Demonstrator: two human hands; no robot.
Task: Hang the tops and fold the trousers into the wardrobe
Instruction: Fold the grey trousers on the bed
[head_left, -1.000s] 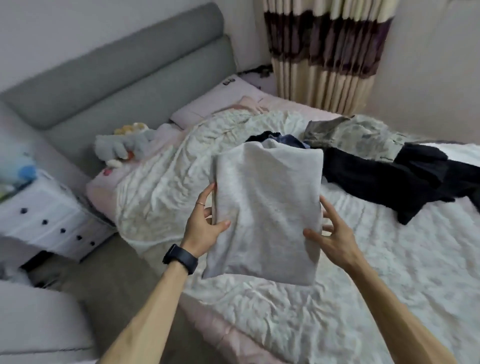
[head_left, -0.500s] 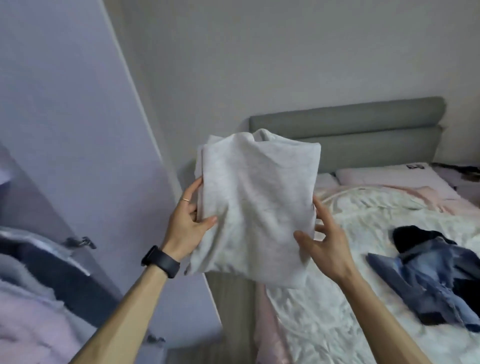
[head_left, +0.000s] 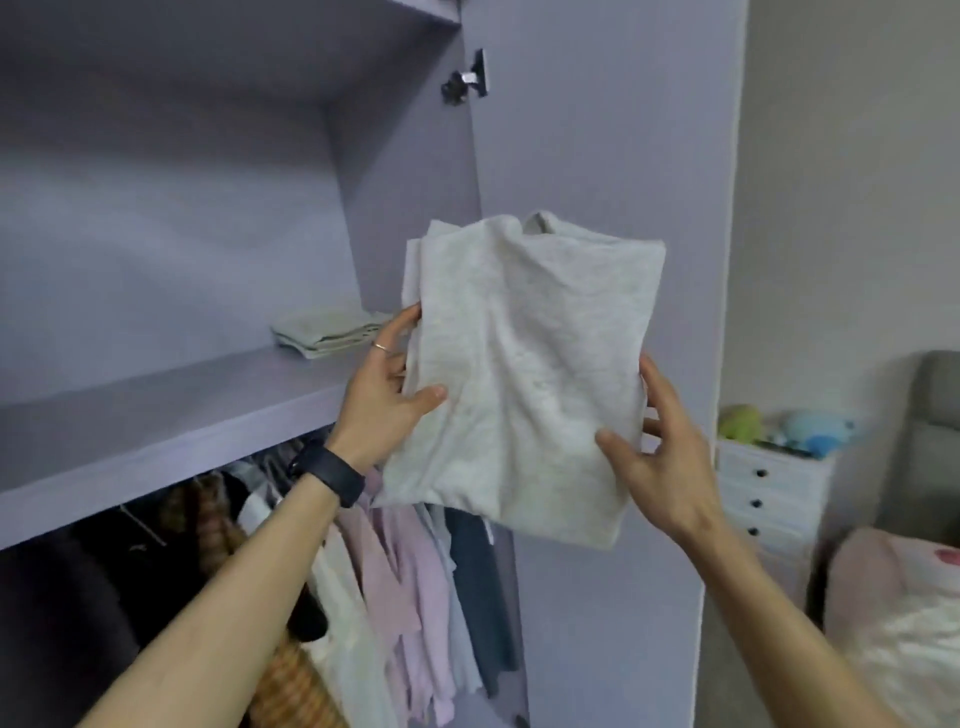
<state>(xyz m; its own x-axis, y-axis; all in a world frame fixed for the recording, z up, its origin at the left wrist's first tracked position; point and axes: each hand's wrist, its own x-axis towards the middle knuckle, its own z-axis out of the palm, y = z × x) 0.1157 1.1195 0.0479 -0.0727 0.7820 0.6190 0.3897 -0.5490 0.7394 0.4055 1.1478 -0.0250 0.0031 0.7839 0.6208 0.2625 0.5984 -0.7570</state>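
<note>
A folded light grey garment (head_left: 530, 364) is held up in front of the open lilac wardrobe. My left hand (head_left: 384, 395) grips its left edge, thumb on the front and fingers behind. My right hand (head_left: 654, 447) grips its lower right edge the same way. The wardrobe shelf (head_left: 171, 426) lies just left of the garment at hand height. A small pale green folded stack (head_left: 327, 332) sits on that shelf near its right wall. Below the shelf hang several tops (head_left: 405, 587) in pink, white and dark blue.
The open wardrobe door (head_left: 597, 130) stands right behind the garment, with a hinge (head_left: 465, 83) near the top. To the right are a white chest of drawers (head_left: 769, 499) with soft toys on it, and the bed's edge (head_left: 893, 623).
The view has swung left from the bed to the wardrobe. Both hands keep the same hold on the folded grey garment, which is now raised near the shelf.
</note>
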